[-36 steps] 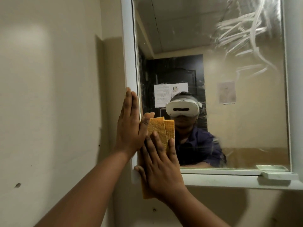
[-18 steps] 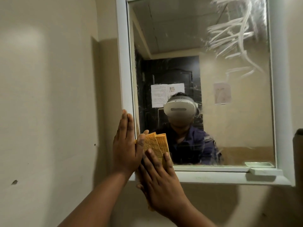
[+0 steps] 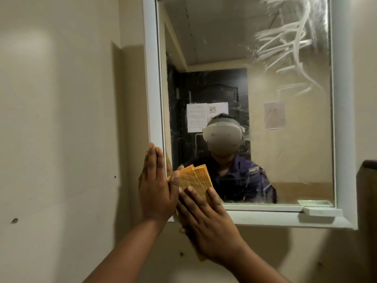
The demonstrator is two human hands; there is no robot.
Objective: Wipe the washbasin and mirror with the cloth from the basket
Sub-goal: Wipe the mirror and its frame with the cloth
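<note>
Around you stood a beige wall (image 3: 61, 119), marked with a small dark hole (image 3: 14, 220) low on the left and a few specks further right. A shallow recess (image 3: 117, 129) in that wall cast a vertical shadow edge. At the right border a dark brown object (image 3: 367, 190) cut into view; you could not tell what it was. In the reflection you had a dark door (image 3: 214, 88) behind you with two white papers (image 3: 206, 115) stuck on it, and a pale notice (image 3: 274, 116) on the beige wall to the right of it. A small pale soap dish (image 3: 322, 211) sat on the white ledge at the lower right corner.
</note>
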